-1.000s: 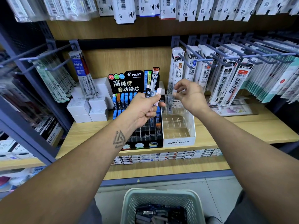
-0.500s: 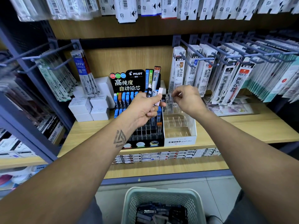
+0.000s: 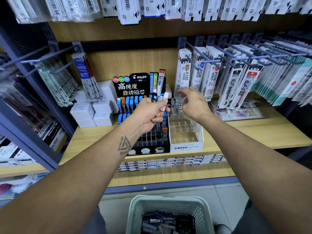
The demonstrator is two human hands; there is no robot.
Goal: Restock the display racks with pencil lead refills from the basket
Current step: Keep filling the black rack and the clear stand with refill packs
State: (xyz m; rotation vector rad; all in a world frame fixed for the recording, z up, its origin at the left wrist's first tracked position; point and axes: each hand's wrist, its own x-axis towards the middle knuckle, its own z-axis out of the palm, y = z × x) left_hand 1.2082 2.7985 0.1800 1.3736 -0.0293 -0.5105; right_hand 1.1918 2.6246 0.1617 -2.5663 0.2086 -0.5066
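Note:
My left hand [image 3: 149,114] grips a small bunch of pencil lead refill cases [image 3: 162,100], dark ones and a pale pink one, in front of the black Pilot display rack [image 3: 143,146]. My right hand [image 3: 194,103] hovers over the back of the clear Mono rack [image 3: 186,146], fingers loosely curled and holding nothing I can see. A couple of dark refill cases [image 3: 174,105] stand in the clear rack's back row. The pale green basket [image 3: 135,215] sits on the floor below, with several dark refill cases in it.
Wall hooks [image 3: 207,55] to the right carry hanging pen-refill packs, and more hang at the left [image 3: 84,76]. White boxes [image 3: 93,114] are stacked left of the Pilot rack. Small boxes line the shelf front [image 3: 168,162].
My right hand dropped from beside the hanging packs down to the clear rack's back row and its fingers loosened. My left hand stayed in place with its bunch of cases.

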